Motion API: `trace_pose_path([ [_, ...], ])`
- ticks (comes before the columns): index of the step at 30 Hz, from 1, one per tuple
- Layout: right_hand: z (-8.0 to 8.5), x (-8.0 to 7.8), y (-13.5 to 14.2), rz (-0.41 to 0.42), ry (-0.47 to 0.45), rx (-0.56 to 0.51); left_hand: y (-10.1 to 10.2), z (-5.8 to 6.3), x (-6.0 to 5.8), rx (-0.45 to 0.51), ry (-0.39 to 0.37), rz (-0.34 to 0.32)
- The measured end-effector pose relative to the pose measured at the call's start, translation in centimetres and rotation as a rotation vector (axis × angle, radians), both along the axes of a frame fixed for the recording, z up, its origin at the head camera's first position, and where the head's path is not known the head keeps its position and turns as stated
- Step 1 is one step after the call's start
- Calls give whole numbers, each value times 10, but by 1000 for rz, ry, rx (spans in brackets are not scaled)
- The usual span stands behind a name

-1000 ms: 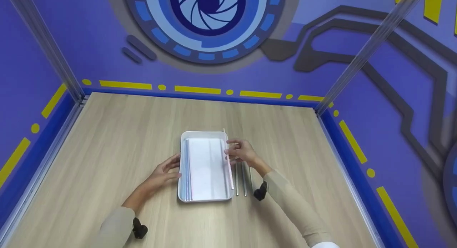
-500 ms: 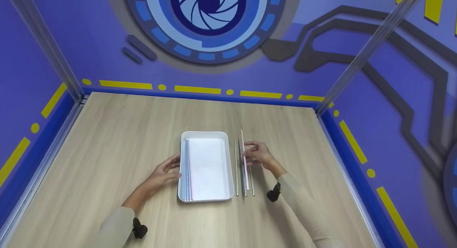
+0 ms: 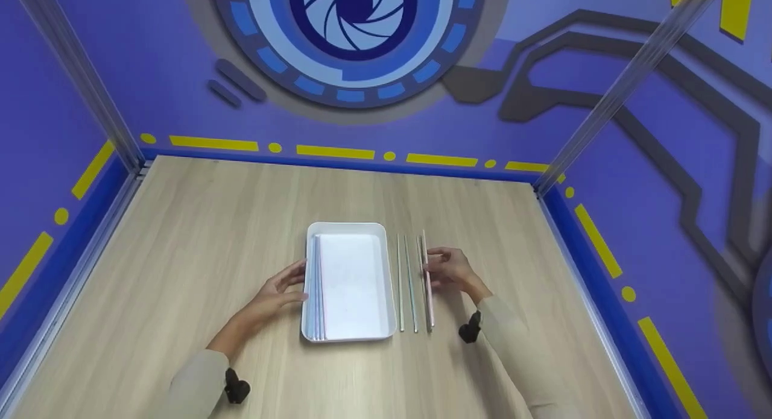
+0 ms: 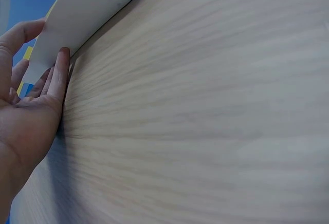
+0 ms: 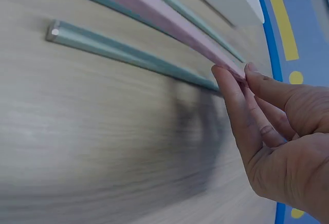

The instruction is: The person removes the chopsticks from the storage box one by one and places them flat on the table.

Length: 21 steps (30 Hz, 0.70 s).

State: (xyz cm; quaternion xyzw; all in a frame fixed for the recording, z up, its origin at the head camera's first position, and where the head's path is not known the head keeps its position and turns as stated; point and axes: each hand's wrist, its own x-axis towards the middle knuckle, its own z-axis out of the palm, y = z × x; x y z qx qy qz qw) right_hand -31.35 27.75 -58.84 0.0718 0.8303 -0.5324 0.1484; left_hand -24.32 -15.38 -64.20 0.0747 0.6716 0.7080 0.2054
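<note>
Tray (image 3: 350,339): white; inner rods (image 3: 318,298) line its left edge.
Left hand (image 3: 274,293): touches tray's left edge.
Right hand (image 3: 452,267): pinches pink rod (image 3: 430,299).
Thin rods (image 3: 400,283): three, on desk (image 3: 241,214), beside tray's right edge.

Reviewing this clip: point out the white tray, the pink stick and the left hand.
White tray (image 3: 354,280): head view, on its bare floor.
Pink stick (image 5: 169,22): right wrist view, partway along its shaft.
Left hand (image 4: 30,120): left wrist view, on the palm.
</note>
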Motion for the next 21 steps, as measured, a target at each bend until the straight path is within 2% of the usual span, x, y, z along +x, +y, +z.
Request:
trace_pose_path([
  [10,-15,4,7,-52,-7,64,1,-1,-1,-8,-8,19],
  [21,-15,5,8,-68,42,110,3,1,0,1,-10,26],
])
